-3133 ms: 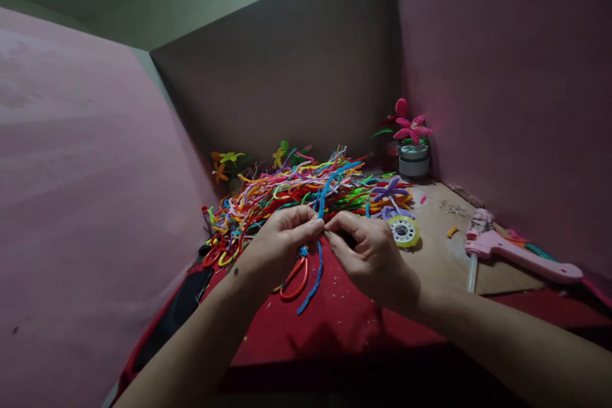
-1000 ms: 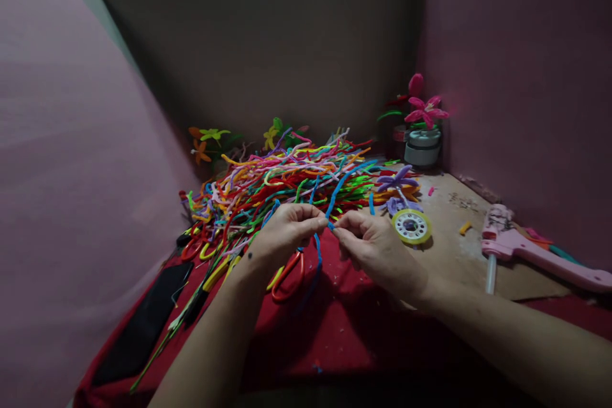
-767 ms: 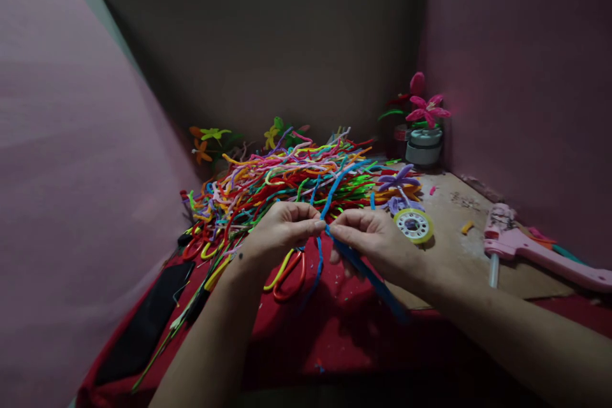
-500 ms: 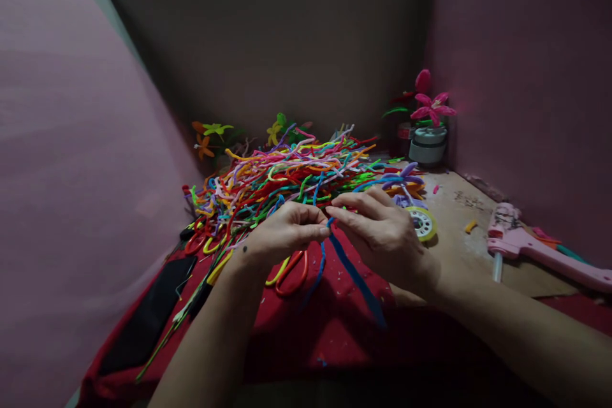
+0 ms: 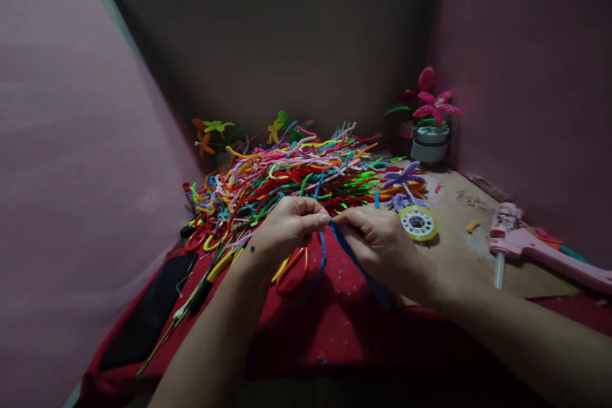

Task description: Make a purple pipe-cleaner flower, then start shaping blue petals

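Observation:
Blue pipe cleaners are pinched between my two hands, their loose ends hanging over the red cloth. My left hand is closed, thumb against fingertips at the joined part. Close beside it, my right hand is closed too, its thumb and forefinger gripping the blue strand just right of the left thumb. A blue end stands up above the right hand. Behind both hands lies a big heap of many-coloured pipe cleaners. Red-handled scissors lie partly hidden under my left wrist.
A black phone lies at left beside thin green stems. At right are a yellow tape roll, a purple pipe-cleaner flower and a pink glue gun on a board. A pink flower stands in a grey pot.
My right hand's fingers have curled down from an extended position into a pinch on the blue strand. The hanging blue end has shifted slightly and is now partly behind that hand.

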Tool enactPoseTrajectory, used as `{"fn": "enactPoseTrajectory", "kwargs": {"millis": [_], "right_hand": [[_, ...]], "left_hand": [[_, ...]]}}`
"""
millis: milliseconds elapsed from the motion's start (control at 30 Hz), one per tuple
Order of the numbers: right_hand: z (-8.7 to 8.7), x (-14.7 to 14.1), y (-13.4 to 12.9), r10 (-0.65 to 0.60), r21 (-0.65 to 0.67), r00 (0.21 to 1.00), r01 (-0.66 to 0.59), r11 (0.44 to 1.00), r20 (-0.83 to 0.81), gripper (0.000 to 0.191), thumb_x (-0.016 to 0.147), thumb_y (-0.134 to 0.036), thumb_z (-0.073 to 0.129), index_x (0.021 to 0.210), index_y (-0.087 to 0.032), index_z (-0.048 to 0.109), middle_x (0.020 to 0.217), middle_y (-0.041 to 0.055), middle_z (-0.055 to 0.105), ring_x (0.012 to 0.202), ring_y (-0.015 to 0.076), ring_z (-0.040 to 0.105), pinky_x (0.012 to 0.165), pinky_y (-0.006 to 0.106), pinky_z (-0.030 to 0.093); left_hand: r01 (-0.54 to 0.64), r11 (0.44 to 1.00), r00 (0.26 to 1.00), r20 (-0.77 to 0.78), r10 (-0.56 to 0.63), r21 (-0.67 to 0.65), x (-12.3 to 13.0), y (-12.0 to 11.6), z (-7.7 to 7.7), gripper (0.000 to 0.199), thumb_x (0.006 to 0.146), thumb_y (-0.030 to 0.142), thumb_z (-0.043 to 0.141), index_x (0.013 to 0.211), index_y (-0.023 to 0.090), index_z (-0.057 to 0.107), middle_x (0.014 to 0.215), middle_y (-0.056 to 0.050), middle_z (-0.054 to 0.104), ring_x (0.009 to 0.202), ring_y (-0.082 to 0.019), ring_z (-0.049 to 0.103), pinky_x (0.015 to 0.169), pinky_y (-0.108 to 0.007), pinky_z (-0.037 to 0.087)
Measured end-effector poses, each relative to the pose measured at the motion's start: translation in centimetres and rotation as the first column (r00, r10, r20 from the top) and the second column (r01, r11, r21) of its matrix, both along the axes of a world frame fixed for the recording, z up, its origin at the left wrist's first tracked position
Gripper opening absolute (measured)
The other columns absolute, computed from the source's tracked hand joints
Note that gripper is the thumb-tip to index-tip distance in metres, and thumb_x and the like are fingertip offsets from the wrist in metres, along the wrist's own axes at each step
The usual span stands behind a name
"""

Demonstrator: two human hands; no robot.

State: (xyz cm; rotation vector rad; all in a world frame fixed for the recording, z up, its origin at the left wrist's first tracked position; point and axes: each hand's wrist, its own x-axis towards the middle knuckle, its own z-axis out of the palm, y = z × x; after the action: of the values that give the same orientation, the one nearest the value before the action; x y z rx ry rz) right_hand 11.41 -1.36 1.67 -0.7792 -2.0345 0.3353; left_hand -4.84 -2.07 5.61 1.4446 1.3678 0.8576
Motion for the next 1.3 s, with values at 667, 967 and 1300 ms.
{"fn": "enactPoseTrajectory", "kwargs": {"millis": [667,967,1300], "right_hand": [[0.7,0.0,1.1,-0.016,-0.718,0.911,-0.313,0.622,-0.411,0.015,0.068,-0.027,0.059,0.061,-0.014,0.061,0.044,-0.0039,0.045,0.036,0.0065,0.037,0.035,0.020,0.027],[1.2,0.1,0.4,-0.041,-0.619,0.916,-0.235,0.749,-0.398,0.013,0.069,-0.017,0.054,0.056,-0.013,0.058,0.048,-0.0049,0.044,0.042,0.0048,0.037,0.040,0.018,0.028],[1.8,0.3,-0.2,-0.027,-0.623,0.909,-0.264,0.736,-0.416,0.014,0.070,-0.015,0.053,0.057,-0.012,0.057,0.047,-0.0060,0.041,0.042,0.0035,0.033,0.039,0.017,0.024]], "left_hand": [[-0.084,0.955,0.996,0.026,0.080,0.284,1.5,-0.2,-0.7,0.011,0.071,0.024,0.059,0.067,0.014,0.059,0.058,0.002,0.052,0.053,-0.009,0.044,0.053,-0.022,0.036],[0.084,0.699,0.849,-0.418,0.323,0.710,1.9,-1.5,-0.8,0.013,0.076,0.019,0.056,0.077,0.019,0.070,0.073,-0.004,0.059,0.074,-0.015,0.051,0.067,-0.026,0.040],[-0.120,0.946,0.993,0.018,0.120,0.302,2.1,-1.6,-0.2,0.008,0.066,0.019,0.067,0.073,0.017,0.072,0.061,0.000,0.064,0.057,-0.009,0.053,0.054,-0.019,0.042]]}}
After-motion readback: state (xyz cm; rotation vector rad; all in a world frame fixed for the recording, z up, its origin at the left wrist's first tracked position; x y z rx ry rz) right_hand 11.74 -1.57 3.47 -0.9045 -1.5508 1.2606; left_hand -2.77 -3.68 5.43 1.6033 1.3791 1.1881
